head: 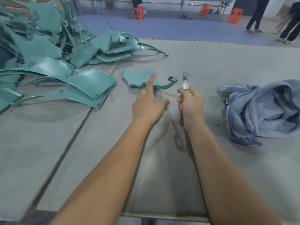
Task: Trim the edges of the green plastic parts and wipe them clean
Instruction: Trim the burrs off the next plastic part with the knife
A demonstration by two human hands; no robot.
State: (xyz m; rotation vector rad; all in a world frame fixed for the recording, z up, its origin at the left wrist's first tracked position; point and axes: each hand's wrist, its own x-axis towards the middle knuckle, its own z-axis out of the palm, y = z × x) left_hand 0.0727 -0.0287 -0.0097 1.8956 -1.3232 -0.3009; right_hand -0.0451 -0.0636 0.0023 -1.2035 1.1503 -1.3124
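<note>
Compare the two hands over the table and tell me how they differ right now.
The left hand is open with its forefinger stretched toward the single green part; the right hand is curled round a scraper. The left hand holds nothing; the right hand holds the blade upright. The left hand reaches further forward, overlapping the part; the right hand sits beside it. Both are bare and above the grey table.

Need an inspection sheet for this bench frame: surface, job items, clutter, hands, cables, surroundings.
Surface: grey table, dusty, a seam running across it.
Job's things: one green part lies alone; green parts pile far left; blue cloth crumpled at right.
Clutter: small green shavings beside the cloth.
Hands: left hand open, forefinger over the part; right hand grips a knife, blade up.
Cables: nothing seen.
Surroundings: orange stools, people standing beyond.
</note>
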